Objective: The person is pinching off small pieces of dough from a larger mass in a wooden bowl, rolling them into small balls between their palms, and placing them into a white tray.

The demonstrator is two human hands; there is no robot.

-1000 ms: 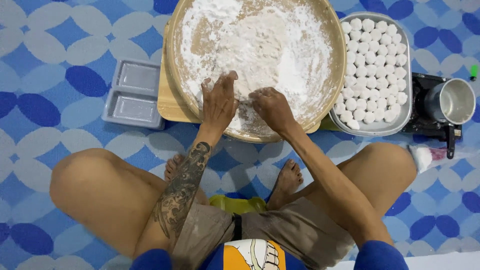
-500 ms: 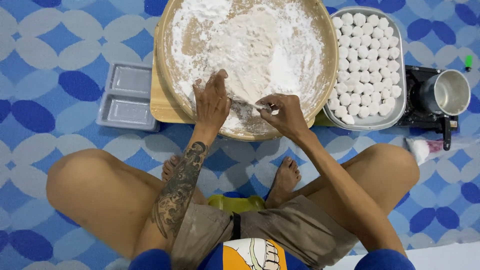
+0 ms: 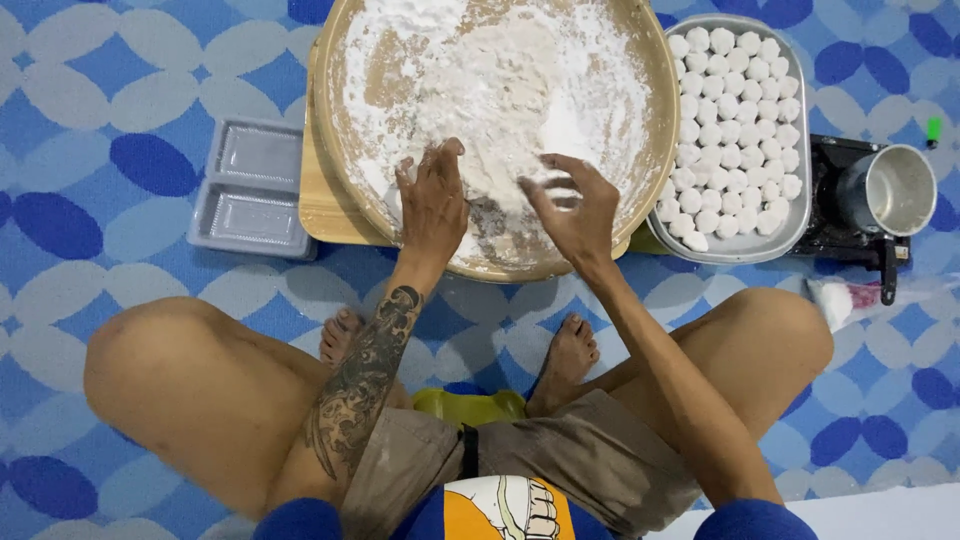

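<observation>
We are sitting cross-legged on the floor mat [image 3: 90, 110], a smooth sheet printed with blue and grey ovals, and working over a big round wooden tray [image 3: 330, 150] set just beyond our feet. Its pale wood is dusted with white flour [image 3: 590, 120], thick and powdery toward the far and right sides, thinner and scraped to bare wood in the middle and at the near rim. Our left hand [image 3: 432, 200] lies flat on the floury surface, fingers spread and holding nothing. Our right hand [image 3: 572, 212] hovers just beside it, open, fingers loosely curved and blurred, so we cannot tell whether it touches the flour.

The tray rests on a flat wooden board [image 3: 320, 215]. To the left of it lie two shallow clear plastic boxes [image 3: 245, 185], rectangular, side by side on the mat. To the right sits an oval metal dish [image 3: 745, 245] packed with small white dough balls [image 3: 735, 130] in neat rows. Farther right stands a shiny metal pot [image 3: 890, 190] on a black burner [image 3: 835, 235]. A small plastic bag [image 3: 840, 298] of white powder lies near our right knee.
</observation>
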